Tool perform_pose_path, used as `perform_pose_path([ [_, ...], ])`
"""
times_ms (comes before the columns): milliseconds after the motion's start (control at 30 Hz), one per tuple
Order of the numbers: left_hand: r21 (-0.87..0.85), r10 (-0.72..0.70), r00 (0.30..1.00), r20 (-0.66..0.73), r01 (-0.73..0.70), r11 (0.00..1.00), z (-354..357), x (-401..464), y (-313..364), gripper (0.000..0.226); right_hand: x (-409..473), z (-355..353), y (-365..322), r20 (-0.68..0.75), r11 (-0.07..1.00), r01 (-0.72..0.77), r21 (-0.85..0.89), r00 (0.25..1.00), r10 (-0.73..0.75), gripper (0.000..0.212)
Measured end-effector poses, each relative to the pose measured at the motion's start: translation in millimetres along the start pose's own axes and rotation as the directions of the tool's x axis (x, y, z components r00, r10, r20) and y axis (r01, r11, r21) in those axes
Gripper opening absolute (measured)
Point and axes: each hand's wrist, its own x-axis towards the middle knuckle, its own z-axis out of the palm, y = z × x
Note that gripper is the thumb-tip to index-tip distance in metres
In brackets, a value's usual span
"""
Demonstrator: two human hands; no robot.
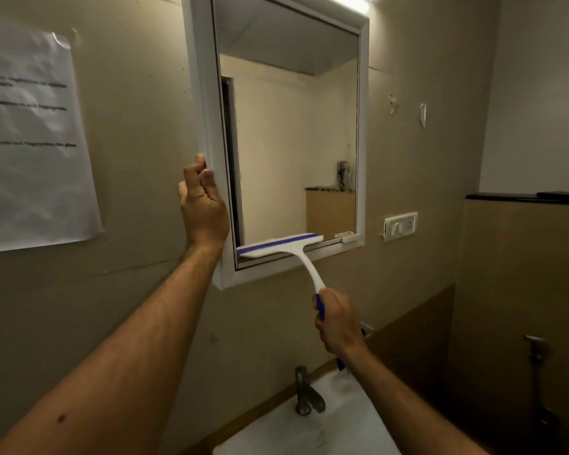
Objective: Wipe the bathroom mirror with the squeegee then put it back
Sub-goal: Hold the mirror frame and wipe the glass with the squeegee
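Note:
A white-framed bathroom mirror [293, 133] hangs on the beige wall above the sink. My left hand [202, 201] grips the left edge of its frame, thumb on the front and fingers curled round the side. My right hand [337, 320] holds the blue grip of a white squeegee [296, 247]. The squeegee's blue-edged blade lies across the bottom left of the glass, just above the lower frame. Its handle slopes down to the right into my fist.
A white sink [326, 428] with a metal tap [306, 394] sits below. A printed paper notice [30, 136] is taped to the wall at left. A switch and socket plate [399, 226] is right of the mirror. A dark ledge [526, 198] and a spray hose [537, 356] are at right.

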Motion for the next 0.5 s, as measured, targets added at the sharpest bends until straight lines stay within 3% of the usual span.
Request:
perform_pose_path([
  [167,0.0,-0.027,0.999,0.025,0.027,1.0,-1,-4,1,0.036,23,-9,-64,-0.093,0.967,0.076,0.245,0.994,-0.054,0.033],
  [300,-0.025,-0.027,0.998,0.06,0.029,0.999,-5,-2,0,0.035,29,-5,-77,-0.08,0.981,0.162,0.109,0.985,-0.154,0.034],
  [500,-0.005,0.084,0.99,0.117,-0.084,0.996,-9,6,-2,0.035,11,-7,-27,-0.073,0.978,0.167,-0.122,0.982,-0.176,0.032],
])
